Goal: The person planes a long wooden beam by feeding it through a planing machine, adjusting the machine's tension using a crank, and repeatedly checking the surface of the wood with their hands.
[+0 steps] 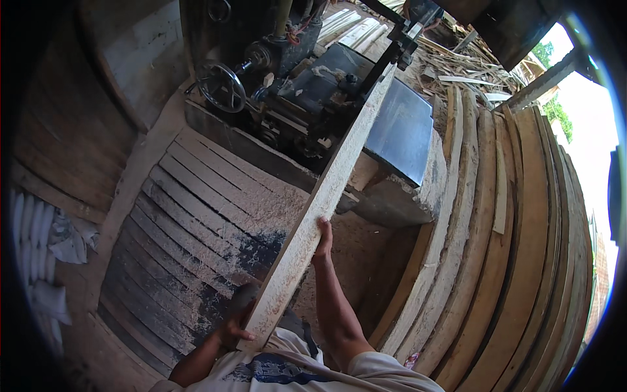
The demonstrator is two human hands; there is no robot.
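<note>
The left hand [230,330] grips the near end of a long pale plank [320,206]; the right hand [322,243] clasps its right edge farther up. The plank runs over a slatted floor [183,228] dusted with sawdust, its far end on the saw machine [307,91]. Stacked boards [503,248] lean at the right.

White filled sacks [32,228] lie stacked against the wall, well off to the left of the left hand [230,330] and a little beyond it, rounded and grubby, some crumpled. I can see no labels, signs or screens anywhere around the hands.
</note>
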